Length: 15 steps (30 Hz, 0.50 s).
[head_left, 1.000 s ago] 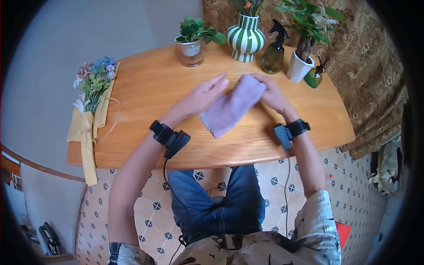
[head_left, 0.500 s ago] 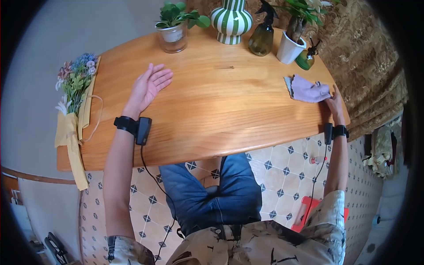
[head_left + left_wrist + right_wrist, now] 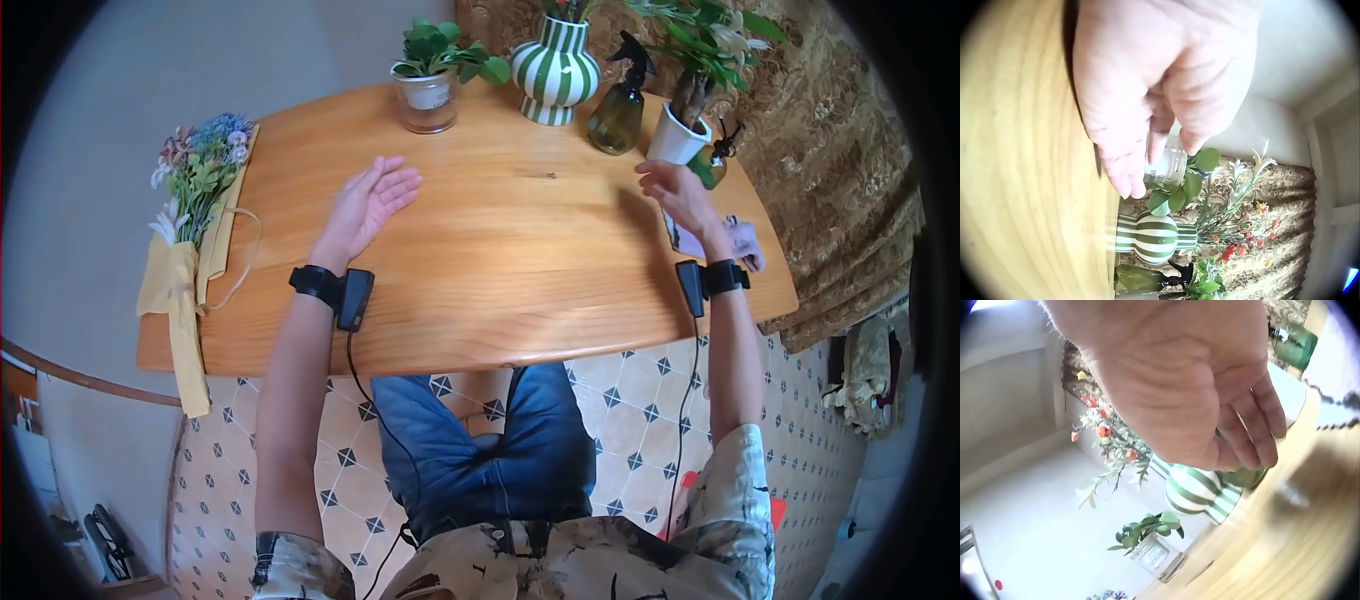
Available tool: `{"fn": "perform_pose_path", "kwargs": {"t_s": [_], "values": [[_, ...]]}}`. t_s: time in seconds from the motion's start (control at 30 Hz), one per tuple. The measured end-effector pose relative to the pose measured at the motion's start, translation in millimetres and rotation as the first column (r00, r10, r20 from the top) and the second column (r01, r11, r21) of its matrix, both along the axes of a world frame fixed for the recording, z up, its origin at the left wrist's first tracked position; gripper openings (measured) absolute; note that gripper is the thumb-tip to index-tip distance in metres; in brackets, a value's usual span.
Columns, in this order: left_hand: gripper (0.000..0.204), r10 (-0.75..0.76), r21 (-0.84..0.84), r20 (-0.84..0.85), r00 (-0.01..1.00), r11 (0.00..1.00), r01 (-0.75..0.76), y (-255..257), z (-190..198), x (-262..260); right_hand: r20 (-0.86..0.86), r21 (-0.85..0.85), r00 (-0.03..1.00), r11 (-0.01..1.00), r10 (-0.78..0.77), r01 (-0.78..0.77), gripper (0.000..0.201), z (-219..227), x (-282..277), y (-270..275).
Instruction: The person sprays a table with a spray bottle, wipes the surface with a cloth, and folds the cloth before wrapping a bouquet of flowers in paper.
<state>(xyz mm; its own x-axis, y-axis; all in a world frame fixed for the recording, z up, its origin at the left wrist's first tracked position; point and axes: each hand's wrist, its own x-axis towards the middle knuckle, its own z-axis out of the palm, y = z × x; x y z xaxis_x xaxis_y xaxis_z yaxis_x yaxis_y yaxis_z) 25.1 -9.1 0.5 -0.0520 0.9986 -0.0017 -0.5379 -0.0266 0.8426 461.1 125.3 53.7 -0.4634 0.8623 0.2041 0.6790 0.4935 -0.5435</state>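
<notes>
My left hand is at the left half of the wooden table, palm turned up and inward, fingers relaxed and holding nothing. On the right side, my right hand hovers with loosely bent fingers and nothing in them. A purple cloth lies crumpled on the table beyond and beneath that wrist, partly hidden by it; its edge shows at the right of the right wrist view. In the left wrist view the left hand hangs beside the tabletop.
Along the back stand a potted plant in glass, a green-striped vase, a dark spray bottle, a white pot and a green bottle. A wrapped bouquet lies on the left edge.
The right hand carried the purple cloth from the middle to the right edge, let it go and came back leftward. The left hand moved left, away from the cloth, then stayed nearly still.
</notes>
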Motion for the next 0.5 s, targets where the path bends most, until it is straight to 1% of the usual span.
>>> {"fn": "perform_pose_path", "kwargs": {"t_s": [0.07, 0.13, 0.17, 0.23, 0.3, 0.37, 0.4, 0.43, 0.5], "values": [[0.042, 0.014, 0.0, -0.006, 1.0, 1.0, -0.014, -1.1, 0.5, 1.4, 0.016, -0.023, 0.999, 0.999, 0.03, -0.03, 0.03, -0.2, -26.6, -0.1], [0.042, 0.013, -0.006, -0.014, 1.0, 1.0, -0.013, -1.6, 0.8, 1.6, 0.042, -0.004, 0.991, 0.992, 0.129, -0.129, 0.028, -2.6, -48.5, 3.6], [0.042, 0.016, -0.009, -0.015, 1.0, 1.0, -0.016, -1.5, 1.2, 1.3, 0.041, -0.006, 0.99, 0.991, 0.133, -0.132, 0.028, -3.0, -58.8, 5.7], [0.041, -0.012, -0.01, -0.026, 1.0, 1.0, 0.012, -0.7, 2.1, 2.2, 0.107, 0.005, 0.976, 0.981, 0.19, -0.192, 0.028, -3.3, -77.3, 10.4], [0.041, -0.014, -0.01, -0.051, 0.999, 1.0, 0.013, -0.5, 2.2, 3.0, 0.07, -0.014, 0.976, 0.979, 0.206, -0.206, 0.028, -12.0, -92.5, 17.8], [0.041, -0.013, -0.014, -0.077, 0.997, 1.0, 0.012, -1.4, 2.3, 3.8, -0.087, -0.021, 0.949, 0.952, 0.303, -0.306, 0.028, -23.2, -107.8, 24.8], [0.04, -0.013, -0.016, -0.093, 0.996, 1.0, 0.012, -1.7, 2.5, 4.0, -0.126, -0.076, 0.951, 0.953, 0.283, -0.294, 0.027, -28.3, -113.2, 27.2], [0.04, -0.012, -0.016, -0.109, 0.994, 1.0, 0.011, -1.5, 2.5, 3.9, -0.13, -0.079, 0.95, 0.952, 0.285, -0.297, 0.027, -31.5, -118.3, 28.4], [0.04, -0.007, -0.028, -0.132, 0.991, 1.0, 0.004, -1.3, 2.3, 4.1, -0.295, -0.211, 0.916, 0.916, 0.274, -0.342, 0.023, -36.8, -127.2, 30.7]]}}
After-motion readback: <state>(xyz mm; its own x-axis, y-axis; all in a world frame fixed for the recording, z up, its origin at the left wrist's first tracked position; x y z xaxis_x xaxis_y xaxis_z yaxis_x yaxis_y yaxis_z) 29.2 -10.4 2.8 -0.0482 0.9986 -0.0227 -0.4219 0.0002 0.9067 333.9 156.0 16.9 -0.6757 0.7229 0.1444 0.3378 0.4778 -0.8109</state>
